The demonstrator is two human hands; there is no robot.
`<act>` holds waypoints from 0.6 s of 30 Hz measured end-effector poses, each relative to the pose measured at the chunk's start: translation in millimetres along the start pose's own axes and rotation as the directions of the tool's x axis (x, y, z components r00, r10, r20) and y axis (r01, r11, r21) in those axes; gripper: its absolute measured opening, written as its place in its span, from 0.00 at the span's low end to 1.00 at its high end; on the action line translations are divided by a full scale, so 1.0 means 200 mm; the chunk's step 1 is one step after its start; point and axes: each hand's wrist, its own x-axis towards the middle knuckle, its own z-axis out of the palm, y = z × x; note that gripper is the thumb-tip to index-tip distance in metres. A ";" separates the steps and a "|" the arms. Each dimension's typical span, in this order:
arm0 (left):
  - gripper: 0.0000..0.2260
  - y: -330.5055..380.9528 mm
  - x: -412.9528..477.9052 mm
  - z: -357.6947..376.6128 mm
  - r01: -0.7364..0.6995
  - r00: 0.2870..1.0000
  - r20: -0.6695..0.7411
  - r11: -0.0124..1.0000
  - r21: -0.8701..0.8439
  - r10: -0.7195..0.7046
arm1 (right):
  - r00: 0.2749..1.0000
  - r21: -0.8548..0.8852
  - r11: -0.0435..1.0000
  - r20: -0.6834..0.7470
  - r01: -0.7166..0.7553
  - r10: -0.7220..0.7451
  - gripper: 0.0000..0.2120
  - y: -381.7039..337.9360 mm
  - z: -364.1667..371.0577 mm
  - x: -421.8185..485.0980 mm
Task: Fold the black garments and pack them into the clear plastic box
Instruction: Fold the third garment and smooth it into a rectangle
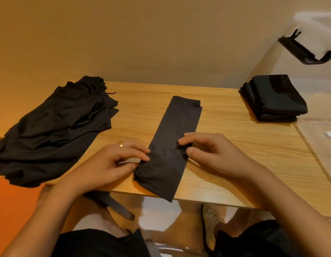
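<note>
From the head camera, a narrow garment (172, 143), black and folded into a long strip, lies on the wooden desk (235, 145) between the two hands. Its near end hangs just past the desk's front edge and its far end points away from the person.

The left hand (112, 164) is at the strip's left edge, about halfway along. Its fingers curl over the cloth and its thumb is tucked under, so it pinches that edge. A small pale tag (130, 160) shows between the thumb and fingers, and a gold ring (121, 145) sits on one finger.

The right hand (213, 153) meets the strip from the opposite side. Its bent fingertips press on top of the cloth and its thumb is at the right edge, nipping the fabric there.

Beyond and to the outside of the left hand, a loose pile of black garments (55, 130) sprawls over the desk's left end, well apart from the strip.

Far out past the right hand stands the clear plastic box (313, 86), with a black latch (305, 51) on its wall. A stack of folded garments (274, 97) shows through its clear side. Whether the whole stack is inside, I cannot tell.

Below the hands, under the desk, are the person's knees and a pale shoe (210, 221).
</note>
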 end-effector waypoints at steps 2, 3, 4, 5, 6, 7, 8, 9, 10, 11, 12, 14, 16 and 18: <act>0.21 -0.02 -0.01 0.01 -0.029 0.992 0.125 0.999 -0.038 0.034 | 0.996 -0.023 0.999 0.083 0.042 -0.040 0.15 -0.01 0.04 -0.06; 0.22 -0.02 0.00 0.01 -0.035 0.987 0.159 0.999 -0.033 0.040 | 0.988 -0.047 0.996 0.137 0.080 -0.073 0.17 -0.01 0.06 -0.08; 0.21 -0.01 0.02 0.01 -0.050 0.982 0.180 0.999 -0.018 0.053 | 0.976 -0.072 0.991 0.195 0.112 -0.096 0.19 -0.02 0.08 -0.09; 0.19 0.00 0.04 0.02 -0.068 0.978 0.196 0.998 0.002 0.067 | 0.964 -0.101 0.985 0.242 0.141 -0.113 0.23 -0.02 0.10 -0.11; 0.17 0.00 0.06 0.02 -0.080 0.975 0.209 0.997 0.015 0.075 | 0.955 -0.132 0.977 0.269 0.170 -0.129 0.27 -0.03 0.12 -0.11; 0.17 0.00 0.08 0.03 -0.083 0.973 0.217 0.996 0.016 0.077 | 0.951 -0.155 0.970 0.277 0.188 -0.140 0.30 -0.03 0.13 -0.12; 0.17 0.00 0.10 0.04 -0.086 0.975 0.206 0.996 0.003 0.084 | 0.950 -0.166 0.967 0.277 0.195 -0.144 0.31 -0.04 0.14 -0.12; 0.17 0.00 0.11 0.06 -0.097 0.979 0.181 0.995 -0.018 0.098 | 0.951 -0.169 0.966 0.274 0.197 -0.146 0.33 -0.04 0.14 -0.13; 0.16 0.00 0.11 0.07 -0.110 0.982 0.149 0.993 -0.043 0.116 | 0.951 -0.172 0.964 0.269 0.201 -0.150 0.33 -0.04 0.14 -0.14; 0.15 0.01 0.11 0.09 -0.122 0.985 0.115 0.990 -0.066 0.129 | 0.952 -0.183 0.961 0.262 0.208 -0.156 0.34 -0.04 0.14 -0.15; 0.14 0.02 0.12 0.11 -0.132 0.987 0.081 0.987 -0.086 0.139 | 0.954 -0.197 0.957 0.252 0.212 -0.159 0.35 -0.04 0.15 -0.16; 0.14 0.04 0.12 0.14 -0.142 0.990 0.010 0.984 -0.106 0.143 | 0.960 -0.216 0.954 0.229 0.209 -0.159 0.38 -0.05 0.15 -0.19; 0.16 0.05 0.12 0.18 -0.119 0.989 -0.099 0.985 -0.127 0.107 | 0.967 -0.217 0.951 0.179 0.219 -0.182 0.41 -0.06 0.16 -0.22; 0.15 0.07 0.12 0.21 -0.086 0.978 -0.207 0.971 -0.222 0.039 | 0.971 -0.206 0.950 0.096 0.235 -0.219 0.43 -0.06 0.17 -0.23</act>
